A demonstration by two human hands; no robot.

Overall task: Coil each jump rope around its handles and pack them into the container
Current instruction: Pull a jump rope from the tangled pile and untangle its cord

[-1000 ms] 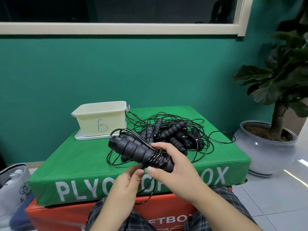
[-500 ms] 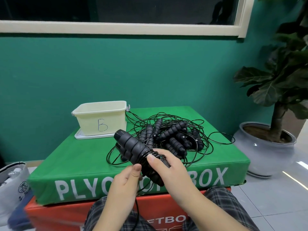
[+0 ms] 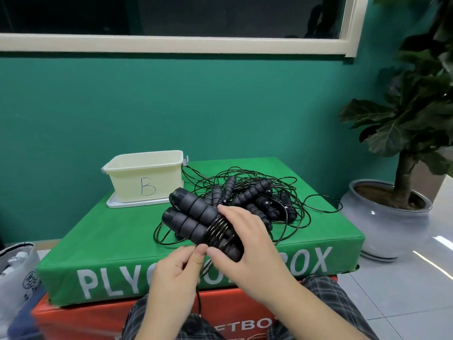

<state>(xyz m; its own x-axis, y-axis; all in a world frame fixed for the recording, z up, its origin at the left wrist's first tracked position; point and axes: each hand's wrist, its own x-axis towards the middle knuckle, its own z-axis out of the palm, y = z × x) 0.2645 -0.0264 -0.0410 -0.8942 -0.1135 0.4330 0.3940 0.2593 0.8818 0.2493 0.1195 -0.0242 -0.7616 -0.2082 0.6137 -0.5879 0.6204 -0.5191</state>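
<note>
1. At the far left a pale bag [image 3: 17,268] lies on the floor, beside a green plyo box [image 3: 117,231] stacked on an orange box [image 3: 81,317]; behind them runs a teal wall [image 3: 171,106] under a cream window frame [image 3: 171,42].
2. On the green box's left rear corner stands one cream container [image 3: 144,175], marked with a handwritten "B", set on a white lid [image 3: 115,203].
3. The left hand [image 3: 176,273] pinches a black rope strand [image 3: 198,300] between thumb and forefinger; the strand hangs down over plaid trousers [image 3: 326,295].
4. Two black ribbed handles [image 3: 193,217] lie side by side, pointing up-left above the box, with glossy rope wound in several turns around their middle.
5. The right hand [image 3: 250,244] has its grip around the handles' lower ends, thumb below, fingers over the coil.
6. Just behind, a tangled pile of loose jump ropes [image 3: 259,200] lies on the green top, thin black loops spreading outward; perhaps seven or eight handles, too overlapped to count surely.
7. At the right, one leafy plant [image 3: 411,114] stands in a grey glazed pot [image 3: 382,224] on the tiled floor [image 3: 404,290].
</note>
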